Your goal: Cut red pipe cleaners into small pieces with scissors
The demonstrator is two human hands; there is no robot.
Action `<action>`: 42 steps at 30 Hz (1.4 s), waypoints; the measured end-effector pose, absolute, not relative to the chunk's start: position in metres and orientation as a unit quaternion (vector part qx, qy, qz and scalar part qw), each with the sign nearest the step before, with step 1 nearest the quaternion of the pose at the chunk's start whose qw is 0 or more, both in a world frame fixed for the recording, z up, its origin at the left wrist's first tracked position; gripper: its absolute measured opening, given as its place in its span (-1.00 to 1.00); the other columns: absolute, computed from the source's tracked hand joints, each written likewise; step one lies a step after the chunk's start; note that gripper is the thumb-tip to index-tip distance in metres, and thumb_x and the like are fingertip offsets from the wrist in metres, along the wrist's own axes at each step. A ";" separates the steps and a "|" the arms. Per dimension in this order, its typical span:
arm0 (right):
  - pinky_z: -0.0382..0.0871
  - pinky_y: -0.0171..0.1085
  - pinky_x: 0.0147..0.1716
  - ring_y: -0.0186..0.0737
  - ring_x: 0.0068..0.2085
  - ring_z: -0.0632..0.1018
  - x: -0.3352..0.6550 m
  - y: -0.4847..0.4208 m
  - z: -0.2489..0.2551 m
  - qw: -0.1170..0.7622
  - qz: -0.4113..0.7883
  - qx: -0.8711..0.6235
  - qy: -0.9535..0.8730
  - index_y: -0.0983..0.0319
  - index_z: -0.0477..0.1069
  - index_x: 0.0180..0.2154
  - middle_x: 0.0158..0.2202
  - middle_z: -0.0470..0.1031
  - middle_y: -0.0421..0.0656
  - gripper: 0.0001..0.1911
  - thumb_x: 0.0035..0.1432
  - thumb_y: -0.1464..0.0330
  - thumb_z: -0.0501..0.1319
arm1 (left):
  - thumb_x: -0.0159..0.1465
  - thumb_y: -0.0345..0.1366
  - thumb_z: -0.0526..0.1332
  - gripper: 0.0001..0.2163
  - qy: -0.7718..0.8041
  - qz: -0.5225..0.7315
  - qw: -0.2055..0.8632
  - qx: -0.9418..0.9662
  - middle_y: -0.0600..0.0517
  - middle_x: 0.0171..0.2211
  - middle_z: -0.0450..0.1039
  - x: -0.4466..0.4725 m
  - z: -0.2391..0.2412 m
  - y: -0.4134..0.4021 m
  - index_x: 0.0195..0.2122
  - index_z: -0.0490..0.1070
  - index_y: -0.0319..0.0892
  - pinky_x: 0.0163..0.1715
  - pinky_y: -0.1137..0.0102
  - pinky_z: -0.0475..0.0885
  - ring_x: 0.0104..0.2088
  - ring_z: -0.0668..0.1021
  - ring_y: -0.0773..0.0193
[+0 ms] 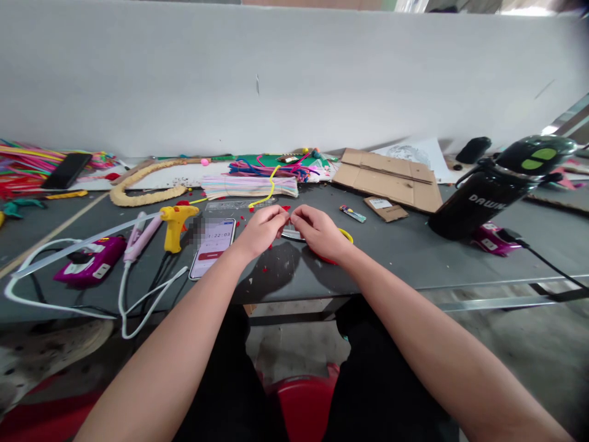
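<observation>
My left hand (pixel 263 229) and my right hand (pixel 321 233) meet just above the table's front half, fingertips pinched close together. A small red bit (pixel 286 208) shows at the fingertips; its kind is too small to tell, and the fingers hide most of what they hold. Beneath my right hand lies a pair of scissors with a yellow and red handle (pixel 346 236), partly covered by that hand. Behind the hands, a bent yellow pipe cleaner (pixel 272 186) with a red end rests across a bundle of pastel pipe cleaners (pixel 221 186). Red scraps dot the tabletop around.
Left of my hands are a phone with a running timer (pixel 213 250), a yellow glue gun (pixel 173 226), a pink tool (pixel 143 236) and a purple power strip (pixel 96 260) with loose cables. To the right are cardboard (pixel 391 181) and a tall black bottle (pixel 478 196).
</observation>
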State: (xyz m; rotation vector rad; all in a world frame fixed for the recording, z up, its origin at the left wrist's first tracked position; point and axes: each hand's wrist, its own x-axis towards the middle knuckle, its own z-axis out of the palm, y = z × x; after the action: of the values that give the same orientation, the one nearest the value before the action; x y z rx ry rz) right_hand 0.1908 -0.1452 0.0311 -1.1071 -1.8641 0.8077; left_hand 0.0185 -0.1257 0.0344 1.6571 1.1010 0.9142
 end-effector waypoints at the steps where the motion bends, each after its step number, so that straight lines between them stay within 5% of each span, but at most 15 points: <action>1: 0.19 -0.33 -0.35 -0.32 -0.37 0.34 0.192 -0.144 0.030 0.404 0.316 -0.444 -0.735 0.21 0.33 -0.34 -0.44 0.36 -0.25 -0.75 0.28 0.21 0.03 | 0.27 -0.19 0.13 -0.78 0.451 0.375 0.457 0.669 0.10 -0.60 0.28 0.019 0.034 -0.125 -0.48 0.30 -0.17 -0.57 0.44 0.18 -0.57 0.34 0.36; 12: 0.30 -0.32 -0.30 -0.32 -0.34 0.45 0.196 -0.143 0.029 0.423 0.309 -0.427 -0.737 0.25 0.47 -0.21 -0.28 0.55 -0.17 -0.76 0.20 0.24 0.14 | 0.28 -0.15 0.13 -0.75 0.472 0.370 0.422 0.680 0.11 -0.65 0.25 0.017 0.034 -0.122 -0.49 0.33 -0.17 -0.58 0.41 0.15 -0.61 0.33 0.34; 33: 0.23 -0.33 -0.34 -0.33 -0.39 0.40 0.200 -0.144 0.026 0.385 0.288 -0.444 -0.757 0.27 0.48 -0.30 -0.41 0.49 -0.21 -0.75 0.23 0.26 0.10 | 0.28 -0.11 0.13 -0.70 0.472 0.329 0.405 0.711 0.10 -0.64 0.26 0.019 0.033 -0.124 -0.52 0.32 -0.18 -0.55 0.41 0.17 -0.59 0.33 0.35; 42: 0.23 -0.32 -0.33 -0.32 -0.38 0.40 0.213 -0.142 0.020 0.372 0.282 -0.458 -0.756 0.27 0.50 -0.27 -0.40 0.50 -0.20 -0.76 0.21 0.28 0.12 | 0.28 -0.13 0.12 -0.75 0.482 0.342 0.381 0.711 0.09 -0.57 0.33 0.018 0.030 -0.124 -0.37 0.44 -0.19 -0.54 0.43 0.19 -0.55 0.35 0.34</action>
State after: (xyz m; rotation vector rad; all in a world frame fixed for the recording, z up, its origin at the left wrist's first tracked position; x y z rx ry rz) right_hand 0.2130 -0.1418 0.0201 -1.1752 -1.9382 0.7239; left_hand 0.0176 -0.1236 0.0303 1.8156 1.2301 0.8717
